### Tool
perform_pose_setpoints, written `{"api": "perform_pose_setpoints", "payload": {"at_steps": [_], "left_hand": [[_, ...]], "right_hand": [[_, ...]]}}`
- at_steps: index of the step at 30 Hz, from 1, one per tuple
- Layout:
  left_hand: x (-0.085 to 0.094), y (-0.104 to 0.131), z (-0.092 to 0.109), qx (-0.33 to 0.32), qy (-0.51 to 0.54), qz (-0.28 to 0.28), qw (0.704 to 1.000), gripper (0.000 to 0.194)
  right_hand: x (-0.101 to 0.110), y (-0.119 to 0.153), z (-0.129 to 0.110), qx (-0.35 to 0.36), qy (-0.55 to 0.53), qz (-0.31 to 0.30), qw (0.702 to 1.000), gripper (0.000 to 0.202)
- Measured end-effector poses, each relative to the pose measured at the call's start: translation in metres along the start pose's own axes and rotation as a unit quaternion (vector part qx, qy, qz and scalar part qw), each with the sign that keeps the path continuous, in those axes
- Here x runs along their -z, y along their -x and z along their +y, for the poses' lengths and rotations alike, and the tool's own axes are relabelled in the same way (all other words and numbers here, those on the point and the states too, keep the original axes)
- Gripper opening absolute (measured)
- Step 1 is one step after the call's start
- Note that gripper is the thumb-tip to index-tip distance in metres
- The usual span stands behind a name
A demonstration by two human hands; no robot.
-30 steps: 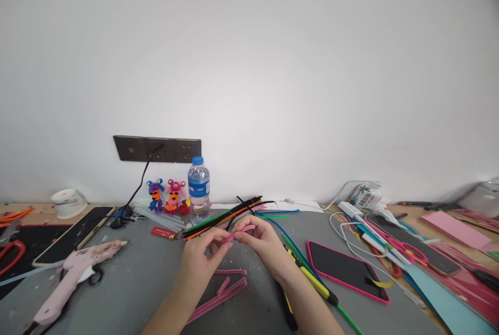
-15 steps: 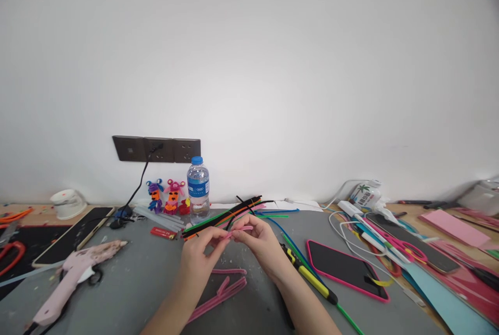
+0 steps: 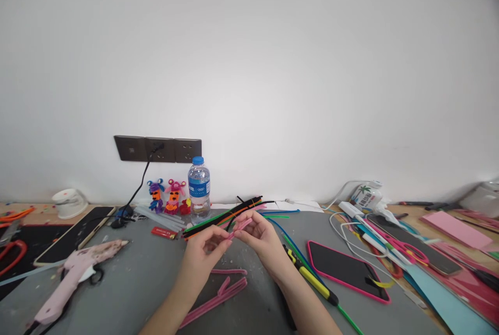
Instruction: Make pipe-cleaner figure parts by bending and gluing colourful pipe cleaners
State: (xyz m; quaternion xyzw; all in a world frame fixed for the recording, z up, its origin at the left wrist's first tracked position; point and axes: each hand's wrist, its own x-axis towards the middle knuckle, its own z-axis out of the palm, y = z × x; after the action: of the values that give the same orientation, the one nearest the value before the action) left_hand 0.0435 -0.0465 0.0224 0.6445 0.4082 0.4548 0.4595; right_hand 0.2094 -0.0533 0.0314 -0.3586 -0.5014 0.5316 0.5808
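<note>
On the left, red-handled scissors lie near a dark-screened phone, and a pink glue gun rests nearer, its nozzle aimed right. Farther back, 2 fuzzy figures, 1 mostly purple and 1 mostly pink, stand by the far wall, with translucent glue sticks beside them. Just right stands a blue-capped water bottle. In the middle, the left hand pinches the left end of a pink fuzzy strip held above the counter; a bundle of pipe cleaners lies beyond and folded pink strips lie nearer. The right hand, fingers curled and narrow, grips the held strip's right part. Right of that forearm lie a yellow-and-black tool, a pink-cased phone and, farther right, pink-handled scissors.
</note>
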Motion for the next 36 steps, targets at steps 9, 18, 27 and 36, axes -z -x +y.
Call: {"api": "perform_pose_setpoints", "payload": {"at_steps": [9,18,27,36], "left_hand": [[0.002,0.000,0.000,-0.056,-0.068,0.001,0.996,0.014],[0.006,-0.001,-0.007,-0.193,-0.198,0.018,0.961,0.013],[0.003,-0.001,-0.004,-0.034,-0.076,0.028,0.996,0.019],[-0.002,0.001,0.003,0.092,0.131,0.012,0.987,0.033]], "right_hand": [[0.000,-0.001,0.001,-0.022,0.014,-0.023,0.999,0.027],[0.003,-0.002,0.005,-0.039,0.049,-0.032,0.998,0.027],[0.000,0.004,-0.001,0.201,0.214,0.083,0.952,0.011],[-0.010,0.011,-0.002,0.337,0.377,0.012,0.863,0.015]]}}
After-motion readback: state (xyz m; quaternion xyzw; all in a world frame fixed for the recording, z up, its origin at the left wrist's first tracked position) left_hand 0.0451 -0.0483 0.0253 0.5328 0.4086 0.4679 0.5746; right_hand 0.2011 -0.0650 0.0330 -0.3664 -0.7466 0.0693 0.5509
